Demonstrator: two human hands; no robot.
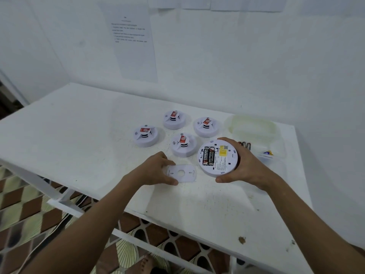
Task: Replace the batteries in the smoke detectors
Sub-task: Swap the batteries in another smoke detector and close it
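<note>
My right hand grips a white round smoke detector, turned underside up and tilted towards me. Two black batteries sit in its open compartment beside a yellow label. My left hand holds the flat white mounting plate by its left end, low on the table. Several more white smoke detectors stand face up behind, each with a red tag: one at the left, one at the back, one further right and one nearest.
Loose black batteries lie just behind my right hand. A clear plastic container stands at the back right, with a small blue and yellow item in a clear tray beside it. A printed sheet hangs on the wall. The table's front edge is close.
</note>
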